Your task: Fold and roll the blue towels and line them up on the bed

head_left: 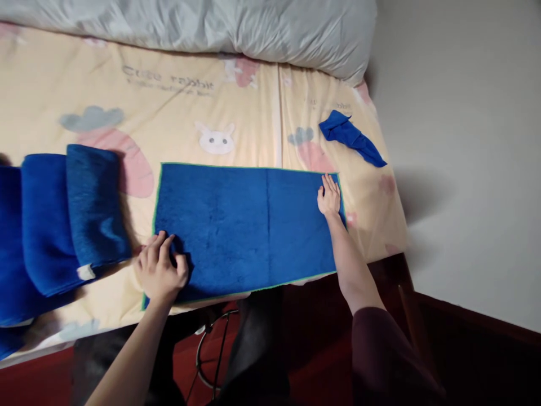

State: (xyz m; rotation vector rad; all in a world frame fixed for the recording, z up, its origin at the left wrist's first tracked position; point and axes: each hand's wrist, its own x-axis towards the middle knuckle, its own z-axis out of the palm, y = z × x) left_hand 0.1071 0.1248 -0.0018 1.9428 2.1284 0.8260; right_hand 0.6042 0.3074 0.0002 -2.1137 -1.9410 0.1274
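A blue towel (pixel 236 225) with a green edge lies spread flat on the bed, its front edge running along the mattress side. My left hand (pixel 162 266) rests on the towel's left edge, near the front corner, with fingers apart and slightly bent. Over at the far right corner, my right hand (pixel 329 194) presses flat on the cloth with its fingers stretched out. A faint crease runs across the towel right of its middle. Neither hand grips anything.
Several folded blue towels (pixel 99 206) overlap at the left. A crumpled blue cloth (pixel 353 138) lies at the right on the patterned bedsheet (pixel 169 124). A grey-white quilt (pixel 203 25) lines the far side. A pale wall (pixel 465 141) stands at the right.
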